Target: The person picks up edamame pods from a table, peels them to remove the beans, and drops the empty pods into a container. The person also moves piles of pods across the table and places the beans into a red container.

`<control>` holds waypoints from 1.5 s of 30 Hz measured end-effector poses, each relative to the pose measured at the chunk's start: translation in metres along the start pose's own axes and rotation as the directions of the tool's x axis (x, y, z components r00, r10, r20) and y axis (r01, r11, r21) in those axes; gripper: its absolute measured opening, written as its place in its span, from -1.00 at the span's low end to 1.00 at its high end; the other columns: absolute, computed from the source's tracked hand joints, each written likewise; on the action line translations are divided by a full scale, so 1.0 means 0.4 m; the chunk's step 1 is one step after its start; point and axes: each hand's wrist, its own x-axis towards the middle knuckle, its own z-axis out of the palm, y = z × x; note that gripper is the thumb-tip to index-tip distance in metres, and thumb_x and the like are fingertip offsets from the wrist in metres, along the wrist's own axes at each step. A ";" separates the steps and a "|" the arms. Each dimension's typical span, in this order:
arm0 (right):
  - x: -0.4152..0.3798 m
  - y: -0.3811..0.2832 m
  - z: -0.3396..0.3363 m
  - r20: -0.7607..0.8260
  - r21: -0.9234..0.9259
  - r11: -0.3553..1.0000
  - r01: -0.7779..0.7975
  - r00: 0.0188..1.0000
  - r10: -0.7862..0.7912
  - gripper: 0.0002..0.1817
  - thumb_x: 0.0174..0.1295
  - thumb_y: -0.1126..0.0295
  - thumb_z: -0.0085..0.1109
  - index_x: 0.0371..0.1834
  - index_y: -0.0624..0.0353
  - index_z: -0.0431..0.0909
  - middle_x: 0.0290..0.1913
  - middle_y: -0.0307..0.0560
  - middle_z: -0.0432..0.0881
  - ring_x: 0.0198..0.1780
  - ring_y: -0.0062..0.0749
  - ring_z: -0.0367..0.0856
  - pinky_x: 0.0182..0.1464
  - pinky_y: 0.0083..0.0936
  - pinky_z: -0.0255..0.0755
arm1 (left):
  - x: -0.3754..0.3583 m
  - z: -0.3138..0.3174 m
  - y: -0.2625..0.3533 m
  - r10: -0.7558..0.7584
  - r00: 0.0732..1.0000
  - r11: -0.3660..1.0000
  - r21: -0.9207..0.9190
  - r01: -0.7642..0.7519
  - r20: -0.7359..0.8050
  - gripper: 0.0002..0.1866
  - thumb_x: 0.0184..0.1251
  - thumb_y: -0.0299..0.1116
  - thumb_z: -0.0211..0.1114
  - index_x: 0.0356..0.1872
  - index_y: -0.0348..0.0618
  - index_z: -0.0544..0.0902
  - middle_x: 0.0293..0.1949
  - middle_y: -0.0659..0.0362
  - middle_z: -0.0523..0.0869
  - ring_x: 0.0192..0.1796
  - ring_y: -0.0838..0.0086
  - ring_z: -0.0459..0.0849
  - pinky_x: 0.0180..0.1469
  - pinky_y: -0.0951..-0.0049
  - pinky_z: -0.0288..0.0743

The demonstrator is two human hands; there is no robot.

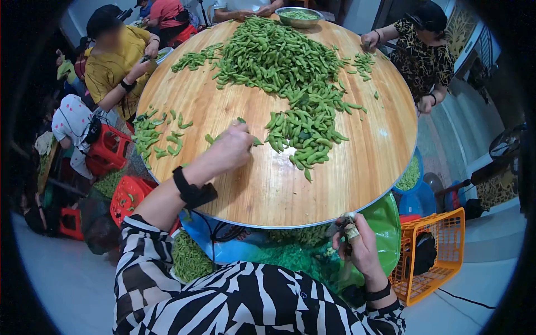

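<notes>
My left hand is over the near left part of the round wooden table, its fingers closed on a few green soybean pods whose ends stick out around it. To its right lies a loose trail of pods that joins the big pile of pods farther back. My right hand is low at the table's near edge, above a green bag. Its fingers are curled together, with pale wrapping and something dark at the tips; what it grips is too small to make out.
Scattered pods lie along the table's left edge. A metal bowl stands at the far edge. Below are an orange crate, a container of pods and red stools. Other people sit around the table, their hands near its rim.
</notes>
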 end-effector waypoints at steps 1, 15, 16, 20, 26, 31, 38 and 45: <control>0.001 -0.002 0.002 0.007 0.018 1.000 -0.016 1.000 0.016 -0.73 0.42 0.32 -0.26 0.04 0.21 0.35 -0.44 -0.17 0.54 -0.58 -0.70 0.36 -0.57 -0.73 0.23 | -0.010 -0.015 -0.014 -0.015 0.999 0.997 0.080 0.011 0.049 -0.92 -0.15 -0.58 0.19 -0.53 -0.26 0.59 -0.37 0.01 0.56 -0.23 0.10 0.49 -0.15 0.20 0.40; 0.019 0.005 0.011 0.015 -0.059 0.998 0.037 0.999 -0.036 -0.61 0.33 0.44 -0.22 0.20 0.24 0.38 -0.55 -0.26 0.48 -0.62 -0.70 0.34 -0.58 -0.70 0.21 | 0.060 0.079 0.089 -0.204 0.975 0.971 -0.149 0.189 -0.090 -0.77 0.12 -0.41 0.29 -0.26 -0.29 0.49 -0.28 -0.14 0.59 -0.22 -0.06 0.58 -0.18 0.10 0.48; 0.018 0.006 0.012 0.006 -0.038 0.999 0.015 1.000 -0.015 -0.60 0.33 0.45 -0.23 0.21 0.25 0.38 -0.55 -0.25 0.48 -0.64 -0.69 0.33 -0.59 -0.70 0.21 | 0.053 0.081 0.076 -0.203 0.975 0.971 -0.148 0.189 -0.085 -0.77 0.12 -0.41 0.29 -0.26 -0.29 0.49 -0.28 -0.14 0.59 -0.22 -0.06 0.58 -0.18 0.10 0.48; 0.034 0.001 0.021 0.035 0.010 0.998 0.056 0.998 -0.056 -0.57 0.36 0.45 -0.26 0.27 0.28 0.33 -0.55 -0.22 0.48 -0.66 -0.68 0.32 -0.60 -0.71 0.20 | 0.029 0.043 0.084 -0.301 0.953 0.850 -0.447 0.278 0.019 -0.74 0.09 -0.50 0.33 -0.21 -0.28 0.49 -0.28 0.03 0.62 -0.24 0.24 0.63 -0.19 0.29 0.51; 0.061 -0.020 0.052 0.068 0.245 0.966 0.081 0.993 -0.101 -0.55 0.46 0.35 -0.26 0.37 0.24 0.23 -0.55 -0.17 0.49 -0.66 -0.65 0.33 -0.63 -0.75 0.17 | -0.007 -0.002 0.251 -0.218 0.948 0.141 -0.954 0.264 0.231 -0.71 0.16 -0.56 0.36 -0.11 -0.21 0.50 -0.22 0.29 0.60 -0.14 0.60 0.57 -0.08 0.49 0.50; 0.064 -0.016 0.075 0.079 0.366 0.930 0.040 0.994 -0.073 -0.51 0.48 0.31 -0.26 0.43 0.16 0.13 -0.54 -0.14 0.49 -0.66 -0.65 0.33 -0.63 -0.77 0.17 | -0.016 0.010 0.341 -0.182 0.976 -0.029 -0.993 0.117 0.120 -0.74 0.18 -0.61 0.32 -0.11 -0.23 0.51 -0.24 0.29 0.62 -0.20 0.65 0.57 -0.18 0.59 0.46; 0.067 -0.012 0.085 0.047 0.452 0.889 0.070 0.994 -0.102 -0.49 0.47 0.23 -0.23 0.43 0.16 0.13 -0.55 -0.12 0.49 -0.66 -0.65 0.33 -0.63 -0.75 0.18 | -0.024 0.036 0.354 -0.192 0.978 -0.124 -0.991 0.053 0.077 -0.71 0.18 -0.62 0.31 -0.10 -0.23 0.48 -0.23 0.25 0.63 -0.15 0.61 0.59 -0.04 0.54 0.49; 0.077 -0.004 0.086 0.090 0.434 0.897 0.085 0.986 -0.137 -0.45 0.47 0.14 -0.24 0.42 0.22 0.09 -0.63 -0.09 0.41 -0.74 -0.59 0.26 -0.66 -0.72 0.18 | -0.031 0.031 0.368 -0.174 0.980 -0.152 -0.986 0.072 0.098 -0.64 0.14 -0.64 0.33 -0.04 -0.24 0.48 -0.13 0.18 0.66 -0.02 0.51 0.62 0.12 0.44 0.49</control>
